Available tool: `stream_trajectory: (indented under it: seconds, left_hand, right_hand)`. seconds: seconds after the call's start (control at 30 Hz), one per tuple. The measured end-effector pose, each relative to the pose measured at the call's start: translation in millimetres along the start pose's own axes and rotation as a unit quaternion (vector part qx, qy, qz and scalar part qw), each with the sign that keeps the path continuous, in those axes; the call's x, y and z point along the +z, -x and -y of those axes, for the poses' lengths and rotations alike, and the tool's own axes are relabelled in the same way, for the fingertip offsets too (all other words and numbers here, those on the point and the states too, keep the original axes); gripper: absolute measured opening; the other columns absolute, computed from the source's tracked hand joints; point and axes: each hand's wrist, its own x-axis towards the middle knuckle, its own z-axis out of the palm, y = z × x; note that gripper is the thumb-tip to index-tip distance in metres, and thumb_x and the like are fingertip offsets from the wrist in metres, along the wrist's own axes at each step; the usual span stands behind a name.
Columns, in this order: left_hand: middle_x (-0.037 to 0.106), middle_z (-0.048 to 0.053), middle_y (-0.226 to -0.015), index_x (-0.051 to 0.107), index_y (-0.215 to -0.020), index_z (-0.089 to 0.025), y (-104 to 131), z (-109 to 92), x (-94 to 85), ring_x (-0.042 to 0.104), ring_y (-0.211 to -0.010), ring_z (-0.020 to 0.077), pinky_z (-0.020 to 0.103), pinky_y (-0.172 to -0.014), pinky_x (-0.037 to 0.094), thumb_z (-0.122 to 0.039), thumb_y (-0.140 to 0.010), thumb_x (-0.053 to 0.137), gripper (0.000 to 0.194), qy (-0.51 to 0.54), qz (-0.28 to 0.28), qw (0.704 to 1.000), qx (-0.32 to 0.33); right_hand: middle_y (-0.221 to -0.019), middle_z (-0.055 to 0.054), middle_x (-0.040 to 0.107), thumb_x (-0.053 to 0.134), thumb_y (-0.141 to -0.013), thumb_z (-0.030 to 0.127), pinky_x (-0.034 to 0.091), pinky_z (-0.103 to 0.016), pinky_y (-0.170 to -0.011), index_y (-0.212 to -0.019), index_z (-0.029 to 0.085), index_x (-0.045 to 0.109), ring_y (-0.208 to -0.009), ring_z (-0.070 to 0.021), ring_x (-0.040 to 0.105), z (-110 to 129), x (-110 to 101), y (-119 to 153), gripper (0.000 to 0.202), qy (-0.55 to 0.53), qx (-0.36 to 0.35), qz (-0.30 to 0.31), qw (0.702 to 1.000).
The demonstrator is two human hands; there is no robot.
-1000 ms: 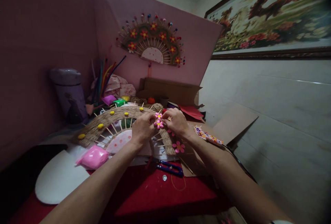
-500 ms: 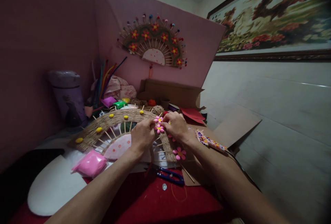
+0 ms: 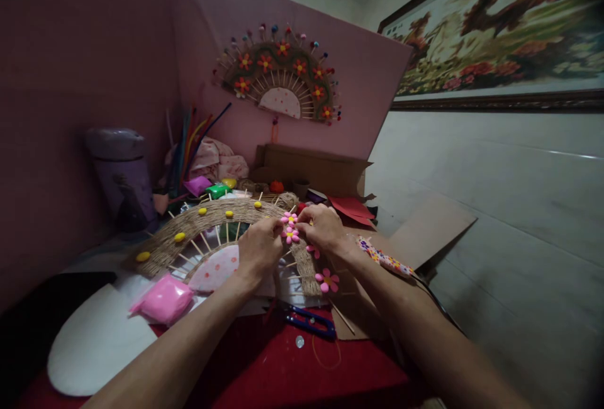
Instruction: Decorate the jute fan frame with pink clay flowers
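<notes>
Smooth pink panelling and pale, glossy wall tiles back a red bench; on it lies an arched fan of coarse, fibrous twine over thin wooden sticks, dotted with smooth yellow ovals; at the arch's right side, the left hand pinches one edge of a round-petalled pink flower, and the right hand grips its opposite edge; nearer lie a puffy pink packet and blue-handled snips. Compared with half a second ago, both hands stay on that flower; the ovals keep their places.
</notes>
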Motion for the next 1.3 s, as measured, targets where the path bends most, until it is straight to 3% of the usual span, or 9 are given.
stream_trajectory:
  seconds: [0.1, 0.23, 0.4, 0.7, 0.9, 1.1, 1.2, 1.3]
  left_hand:
    - [0.072, 0.004, -0.086, 0.070, -0.084, -0.023, 0, -1, -0.5, 0.063, -0.078, 0.0184, 0.027, -0.063, 0.036, -0.029, -0.080, 0.053, 0.018, -0.006, -0.003, 1.000, -0.001]
    - [0.073, 0.004, -0.086, 0.071, -0.084, -0.024, 0, -1, -1.3, 0.063, -0.078, 0.0183, 0.027, -0.063, 0.036, -0.028, -0.081, 0.053, 0.019, -0.004, 0.000, 1.000, -0.002]
    - [0.073, 0.004, -0.087, 0.071, -0.086, -0.023, 0, -2, -2.1, 0.064, -0.078, 0.0185, 0.027, -0.063, 0.037, -0.029, -0.081, 0.055, 0.018, -0.007, 0.002, 1.000, -0.002]
    - [0.074, 0.004, -0.089, 0.071, -0.088, -0.025, 0, -1, -1.0, 0.065, -0.081, 0.0196, 0.027, -0.064, 0.037, -0.029, -0.081, 0.053, 0.020, -0.017, 0.001, 1.000, 0.003]
    - [0.073, 0.004, -0.086, 0.071, -0.086, -0.024, 1, -2, -1.8, 0.065, -0.079, 0.0194, 0.027, -0.063, 0.035, -0.030, -0.081, 0.054, 0.019, -0.029, 0.004, 1.000, 0.007]
    - [0.073, 0.004, -0.086, 0.071, -0.087, -0.025, 1, -1, -1.7, 0.064, -0.078, 0.0189, 0.027, -0.062, 0.035, -0.031, -0.082, 0.053, 0.019, -0.025, 0.005, 1.000, 0.012]
    - [0.074, 0.004, -0.088, 0.071, -0.088, -0.025, 1, -1, -1.1, 0.065, -0.080, 0.0192, 0.027, -0.063, 0.036, -0.032, -0.081, 0.055, 0.019, -0.016, 0.006, 1.000, 0.009]
    - [0.074, 0.004, -0.089, 0.071, -0.088, -0.025, 1, -1, -0.7, 0.065, -0.082, 0.0188, 0.026, -0.065, 0.037, -0.033, -0.081, 0.057, 0.018, -0.012, 0.008, 1.000, 0.003]
  right_hand:
    - [-0.077, -0.001, 0.068, 0.068, -0.074, 0.020, 0.033, -0.028, -0.067, -0.070, 0.020, 0.068, -0.076, -0.0163, 0.053, -3, -1, 1, 0.004, -0.017, -0.024, -0.032, 0.999]
    - [-0.084, -0.003, 0.064, 0.064, -0.076, 0.008, 0.036, -0.027, -0.070, -0.078, 0.020, 0.068, -0.082, -0.0165, 0.049, -8, 0, -3, 0.013, -0.042, -0.130, -0.015, 0.990]
    - [-0.087, -0.003, 0.062, 0.066, -0.079, 0.014, 0.036, -0.028, -0.072, -0.083, 0.025, 0.070, -0.085, -0.0172, 0.047, -14, 2, -13, 0.011, -0.019, -0.207, 0.008, 0.978]
    - [-0.083, -0.003, 0.062, 0.066, -0.081, 0.022, 0.034, -0.030, -0.076, -0.080, 0.024, 0.070, -0.086, -0.0188, 0.046, -18, 8, -21, 0.004, 0.065, -0.249, -0.005, 0.966]
    - [-0.084, -0.006, 0.064, 0.056, -0.087, 0.025, 0.032, -0.032, -0.075, -0.080, 0.020, 0.068, -0.085, -0.0198, 0.045, -11, 4, -16, 0.015, 0.115, -0.250, -0.012, 0.961]
    - [-0.086, -0.006, 0.066, 0.059, -0.081, 0.015, 0.035, -0.032, -0.076, -0.083, 0.020, 0.070, -0.084, -0.0193, 0.048, -11, -4, -11, 0.012, 0.049, -0.251, 0.007, 0.967]
    - [-0.088, -0.005, 0.067, 0.059, -0.077, 0.008, 0.038, -0.032, -0.076, -0.091, 0.022, 0.071, -0.085, -0.0188, 0.049, -16, -6, -9, 0.024, 0.001, -0.242, -0.011, 0.970]
    - [-0.087, -0.004, 0.065, 0.059, -0.074, 0.004, 0.038, -0.032, -0.075, -0.095, 0.026, 0.072, -0.084, -0.0187, 0.048, -20, -7, -7, 0.034, 0.018, -0.263, -0.016, 0.965]
